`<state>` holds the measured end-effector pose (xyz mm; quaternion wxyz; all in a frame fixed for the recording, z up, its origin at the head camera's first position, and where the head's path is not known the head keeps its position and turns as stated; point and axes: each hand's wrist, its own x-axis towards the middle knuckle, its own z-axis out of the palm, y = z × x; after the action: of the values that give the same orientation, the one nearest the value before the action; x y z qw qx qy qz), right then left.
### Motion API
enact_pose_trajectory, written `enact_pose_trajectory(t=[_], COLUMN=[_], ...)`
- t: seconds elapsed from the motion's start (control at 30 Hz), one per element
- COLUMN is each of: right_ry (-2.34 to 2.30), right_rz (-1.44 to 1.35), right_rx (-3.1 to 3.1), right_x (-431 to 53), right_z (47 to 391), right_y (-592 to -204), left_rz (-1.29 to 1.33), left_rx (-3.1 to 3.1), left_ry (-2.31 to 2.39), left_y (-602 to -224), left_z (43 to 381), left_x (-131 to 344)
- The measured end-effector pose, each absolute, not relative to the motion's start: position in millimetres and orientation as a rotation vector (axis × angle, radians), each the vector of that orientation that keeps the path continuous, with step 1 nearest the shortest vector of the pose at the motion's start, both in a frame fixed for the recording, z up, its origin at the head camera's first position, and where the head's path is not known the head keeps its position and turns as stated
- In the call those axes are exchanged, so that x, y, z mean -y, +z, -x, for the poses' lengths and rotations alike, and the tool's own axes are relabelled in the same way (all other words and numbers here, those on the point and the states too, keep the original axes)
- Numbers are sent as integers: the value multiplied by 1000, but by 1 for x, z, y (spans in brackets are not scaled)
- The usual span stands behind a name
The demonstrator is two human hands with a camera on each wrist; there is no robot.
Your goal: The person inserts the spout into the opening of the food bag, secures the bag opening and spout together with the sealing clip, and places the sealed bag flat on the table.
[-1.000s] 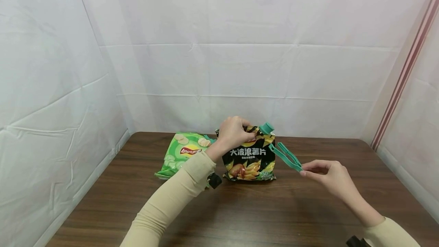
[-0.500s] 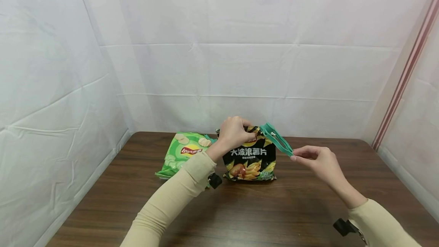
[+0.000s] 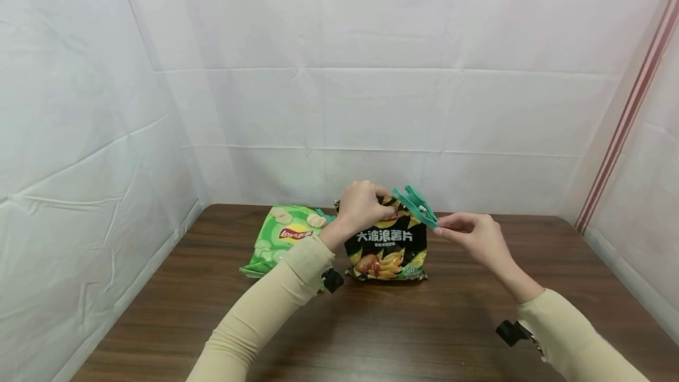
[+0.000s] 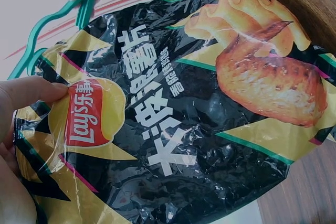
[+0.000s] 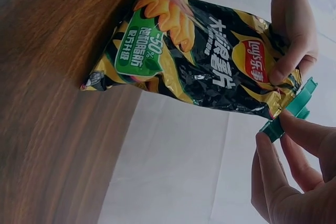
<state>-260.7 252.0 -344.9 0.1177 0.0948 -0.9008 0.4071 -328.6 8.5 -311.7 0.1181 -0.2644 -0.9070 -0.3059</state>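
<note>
A black bag of potato chips (image 3: 386, 255) stands upright on the table. My left hand (image 3: 363, 208) pinches its top edge, with the thumb on the front near the logo. My right hand (image 3: 474, 237) pinches one end of a green bag clip (image 3: 421, 210), just right of the bag. The clip's two arms are spread and slant up to the left at the bag's top right corner. In the left wrist view, the clip (image 4: 39, 27) lies along the top edge close to the left fingers. Whether both arms straddle the bag is hard to tell.
A green bag of chips (image 3: 278, 237) leans at the left, partly behind my left forearm, with a small green piece (image 3: 326, 215) at its top right. The brown wooden table (image 3: 382, 329) reaches back to white cloth walls (image 3: 339, 111).
My right hand has moved left and up, bringing the clip from beside the bag to its top right corner. The left hand and both bags have stayed in place.
</note>
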Motion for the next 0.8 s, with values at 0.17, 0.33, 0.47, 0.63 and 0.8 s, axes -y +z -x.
enact_pose_trajectory(t=[0.17,0.33,0.47,0.63,0.8], right_ry=[1183,1192,1250,1292,1313], right_rz=[-274,-265,-279,-280,-271], right_rx=[2631,2616,2601,2587,2586], right_x=[-245,-239,-237,-234,-233], right_z=[268,273,276,278,281], right_y=[-343,-342,-341,-340,-340], left_rz=[794,807,790,773,771], left_rx=[2623,2619,2627,2630,2619], left_ry=[-893,-873,-876,-869,-842], left_y=[-313,-313,-314,-314,-314], left_z=[330,333,333,332,331], left_x=[-9,-9,-10,-9,-10])
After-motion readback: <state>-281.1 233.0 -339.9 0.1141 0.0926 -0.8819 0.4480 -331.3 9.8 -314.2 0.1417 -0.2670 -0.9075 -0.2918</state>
